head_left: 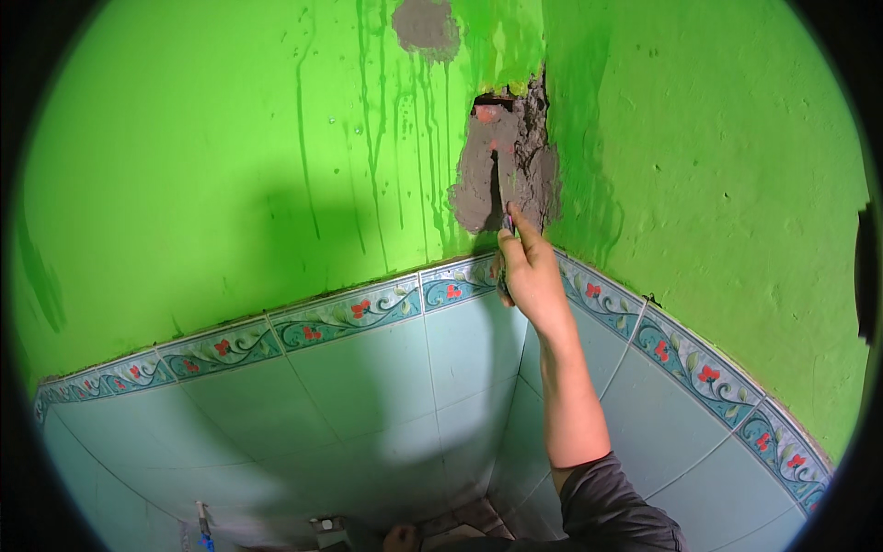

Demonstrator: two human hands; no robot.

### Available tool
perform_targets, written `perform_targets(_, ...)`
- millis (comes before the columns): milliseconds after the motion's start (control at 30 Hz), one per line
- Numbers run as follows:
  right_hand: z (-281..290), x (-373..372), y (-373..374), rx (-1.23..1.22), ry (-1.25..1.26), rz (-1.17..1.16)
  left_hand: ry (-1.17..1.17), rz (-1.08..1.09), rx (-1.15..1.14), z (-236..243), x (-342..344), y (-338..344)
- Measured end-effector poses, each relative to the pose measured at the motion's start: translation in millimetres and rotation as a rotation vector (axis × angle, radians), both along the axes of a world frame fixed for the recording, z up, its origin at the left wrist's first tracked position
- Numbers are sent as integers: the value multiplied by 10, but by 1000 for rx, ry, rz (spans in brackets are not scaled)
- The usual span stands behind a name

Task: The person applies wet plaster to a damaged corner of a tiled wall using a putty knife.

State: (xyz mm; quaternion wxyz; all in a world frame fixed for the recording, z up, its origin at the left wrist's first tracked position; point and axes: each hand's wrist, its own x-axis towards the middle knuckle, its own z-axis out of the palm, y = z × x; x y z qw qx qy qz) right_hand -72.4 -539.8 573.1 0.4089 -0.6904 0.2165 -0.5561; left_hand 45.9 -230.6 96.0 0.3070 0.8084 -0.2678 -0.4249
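Note:
My right hand (pixel 527 271) reaches up into the corner of a bright green wall and is shut on the handle of a small trowel (pixel 504 189), whose blade lies flat against a patch of wet grey mortar (pixel 478 189). The patch fills a rough hole (pixel 497 103) in the corner where red brick shows at the top. My left hand (pixel 401 537) sits low at the bottom edge, mostly cut off; whether it holds anything cannot be told.
A second grey mortar patch (pixel 425 26) sits higher on the green wall. Below runs a floral border tile strip (pixel 349 313) over pale blue wall tiles (pixel 368 405). A small tool with a blue handle (pixel 202 529) and some debris lie near the floor.

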Motion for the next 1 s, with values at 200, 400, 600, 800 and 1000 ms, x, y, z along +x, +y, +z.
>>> perform_targets(200,-162,32,-9,-37,-47,-34,-72,-21,44,-157,-38,19)
perform_targets(400,-149,-115,189,-71,85,21,-75,-89,70,229,-61,-10)
perform_targets(600,-49,-117,-23,-45,97,-76,16,-59,58,-160,-24,-30)
perform_targets(800,-144,-38,-219,-193,90,-127,-33,-84,78,-79,-56,-30)
perform_targets(1000,16,-240,103,37,143,110,-39,-75,141,58,-93,-59)
